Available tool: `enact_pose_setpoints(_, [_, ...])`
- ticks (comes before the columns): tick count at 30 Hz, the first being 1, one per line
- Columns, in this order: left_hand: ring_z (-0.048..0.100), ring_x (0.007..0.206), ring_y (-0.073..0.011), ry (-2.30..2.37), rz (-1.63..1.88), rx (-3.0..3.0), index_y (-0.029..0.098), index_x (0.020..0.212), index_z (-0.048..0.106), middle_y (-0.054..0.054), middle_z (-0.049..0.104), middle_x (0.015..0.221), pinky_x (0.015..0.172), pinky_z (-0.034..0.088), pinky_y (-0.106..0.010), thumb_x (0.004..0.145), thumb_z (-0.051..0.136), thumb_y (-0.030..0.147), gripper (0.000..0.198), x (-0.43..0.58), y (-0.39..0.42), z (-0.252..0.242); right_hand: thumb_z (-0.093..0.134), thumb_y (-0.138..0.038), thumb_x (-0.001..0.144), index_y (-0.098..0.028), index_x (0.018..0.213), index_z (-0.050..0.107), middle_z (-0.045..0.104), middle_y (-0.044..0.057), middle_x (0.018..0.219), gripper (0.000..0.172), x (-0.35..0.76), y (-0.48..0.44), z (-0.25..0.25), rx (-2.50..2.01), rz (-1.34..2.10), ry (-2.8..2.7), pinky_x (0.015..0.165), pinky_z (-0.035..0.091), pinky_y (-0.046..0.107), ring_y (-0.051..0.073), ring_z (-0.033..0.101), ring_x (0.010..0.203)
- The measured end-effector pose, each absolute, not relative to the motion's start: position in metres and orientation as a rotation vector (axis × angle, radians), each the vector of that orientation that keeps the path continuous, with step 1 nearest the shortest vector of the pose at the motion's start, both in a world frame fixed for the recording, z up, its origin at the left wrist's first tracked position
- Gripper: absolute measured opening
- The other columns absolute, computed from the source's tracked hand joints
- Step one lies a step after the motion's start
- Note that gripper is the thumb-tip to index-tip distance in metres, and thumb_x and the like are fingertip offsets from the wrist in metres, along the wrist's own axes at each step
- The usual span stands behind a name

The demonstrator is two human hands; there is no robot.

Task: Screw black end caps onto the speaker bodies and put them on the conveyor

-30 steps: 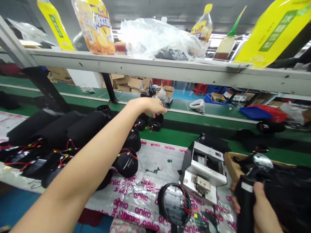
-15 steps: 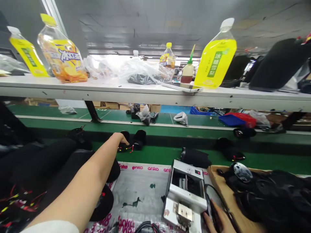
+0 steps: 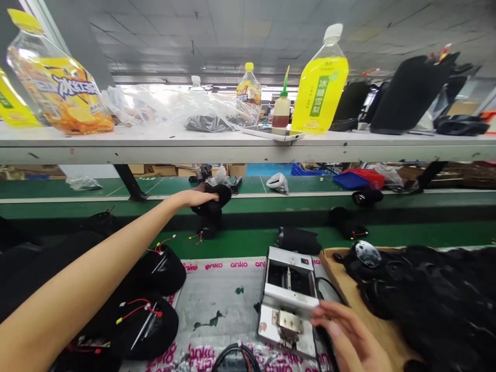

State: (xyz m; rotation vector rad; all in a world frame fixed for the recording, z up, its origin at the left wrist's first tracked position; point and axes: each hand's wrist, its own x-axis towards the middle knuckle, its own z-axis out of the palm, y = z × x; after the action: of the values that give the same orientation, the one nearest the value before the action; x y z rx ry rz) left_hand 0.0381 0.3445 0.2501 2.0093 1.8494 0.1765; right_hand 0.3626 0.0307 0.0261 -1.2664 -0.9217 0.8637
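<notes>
Left to right: black wired pads (image 3: 158,271) lie along the left edge of the anko-printed foil mat (image 3: 220,294), a grey stretch of mat separating them from a steel bench fixture (image 3: 289,299) at its far edge. A green conveyor belt (image 3: 240,237) is seen beyond the mat, below a white shelf (image 3: 248,152). The left hand (image 3: 191,198) is extended across the belt, fingers pressed together and laid over a black padded piece (image 3: 215,201). The right hand (image 3: 349,336) is held beside the fixture, fingers loosely spread, pinching nothing. A cardboard tray (image 3: 333,274) of black fabric (image 3: 426,305) is placed at far right.
</notes>
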Motion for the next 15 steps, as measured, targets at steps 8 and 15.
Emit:
enact_pose_setpoints(8, [0.074, 0.131, -0.0391, 0.688, 0.26, 2.419, 0.025, 0.169, 0.041, -0.019, 0.07, 0.148, 0.104, 0.061, -0.046, 0.095, 0.072, 0.064, 0.089, 0.16, 0.159, 0.232, 0.056, -0.097, 0.087, -0.04, 0.169, 0.045, 0.066, 0.01, 0.163, 0.101, 0.315, 0.043, 0.073, -0.865, 1.142, -0.563, 0.114, 0.06, 0.066, 0.04, 0.064, 0.15])
enact_pose_setpoints(15, [0.08, 0.104, -0.0331, 0.867, 0.129, 2.526, 0.027, 0.11, 0.084, -0.006, 0.085, 0.108, 0.095, 0.061, -0.043, 0.103, 0.071, 0.051, 0.028, 0.162, 0.203, 0.246, 0.069, -0.107, 0.054, -0.028, 0.122, 0.084, 0.086, 0.018, 0.122, 0.105, 0.422, -0.164, -0.022, -1.322, 1.399, -0.216, 0.104, 0.063, 0.061, 0.045, 0.081, 0.113])
